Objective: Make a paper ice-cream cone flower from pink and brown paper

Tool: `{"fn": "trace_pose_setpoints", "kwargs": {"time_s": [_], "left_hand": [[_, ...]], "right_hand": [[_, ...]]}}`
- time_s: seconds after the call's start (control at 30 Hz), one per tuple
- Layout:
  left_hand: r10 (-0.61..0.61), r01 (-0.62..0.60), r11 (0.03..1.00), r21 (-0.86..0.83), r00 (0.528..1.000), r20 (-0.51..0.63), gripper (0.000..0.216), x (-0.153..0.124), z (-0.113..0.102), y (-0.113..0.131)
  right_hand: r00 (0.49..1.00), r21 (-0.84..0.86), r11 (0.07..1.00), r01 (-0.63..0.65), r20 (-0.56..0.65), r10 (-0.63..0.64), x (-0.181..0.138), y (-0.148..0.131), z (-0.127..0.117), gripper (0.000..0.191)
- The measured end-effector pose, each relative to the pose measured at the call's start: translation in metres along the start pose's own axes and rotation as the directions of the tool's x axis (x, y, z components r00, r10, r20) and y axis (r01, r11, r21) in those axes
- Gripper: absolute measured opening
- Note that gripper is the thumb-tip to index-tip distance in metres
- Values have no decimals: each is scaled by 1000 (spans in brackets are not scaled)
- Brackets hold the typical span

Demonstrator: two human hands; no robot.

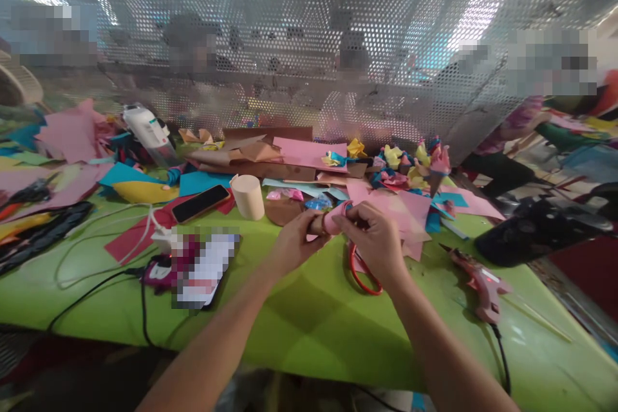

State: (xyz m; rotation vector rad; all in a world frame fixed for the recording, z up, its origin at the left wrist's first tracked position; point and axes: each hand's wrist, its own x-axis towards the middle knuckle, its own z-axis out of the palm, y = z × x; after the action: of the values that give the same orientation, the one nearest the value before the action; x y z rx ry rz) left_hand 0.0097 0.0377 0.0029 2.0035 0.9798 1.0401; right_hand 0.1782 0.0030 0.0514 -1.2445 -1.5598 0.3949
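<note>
- Between the two hands, just above the smooth green table (294, 341), sits a small pink paper roll (331, 224) — a short curled tube.
- Left hand (295, 241): fingers closed around the roll's left end, where something brownish shows.
- Right hand (375, 232): fingertips pinching the roll's right end.
- Just below the right hand lies a rounded red loop (358, 278).
- Behind the hands spread flat pink sheets (410, 215) and crinkled yellow paper (356, 147); left of these, a cream cylinder (248, 199) stands upright.
- Farther right rests a pink glue gun (485, 290) — hard-shelled, corded, pointed at its nozzle.
- Farther left, a glossy black phone (200, 204) lies flat.
</note>
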Motion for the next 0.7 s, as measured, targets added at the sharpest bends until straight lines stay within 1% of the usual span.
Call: {"fn": "trace_pose_setpoints", "kwargs": {"time_s": [0.23,0.33,0.5,0.7], "left_hand": [[66,-66,992,104,998,-4,29,0,0,0],[70,-69,988,136,998,-1,30,0,1,1],[68,-70,987,144,997,24,29,0,2,3],[76,-84,985,148,995,58,28,-1,1,8]], "right_hand": [[1000,-36,999,11,-17,-11,0,-2,-2,27],[1000,-47,999,2,-15,-3,-1,-1,-1,25],[1000,-63,998,-2,-4,1,-2,1,1,26],[1000,-72,997,-1,-21,0,-2,3,3,28]]}}
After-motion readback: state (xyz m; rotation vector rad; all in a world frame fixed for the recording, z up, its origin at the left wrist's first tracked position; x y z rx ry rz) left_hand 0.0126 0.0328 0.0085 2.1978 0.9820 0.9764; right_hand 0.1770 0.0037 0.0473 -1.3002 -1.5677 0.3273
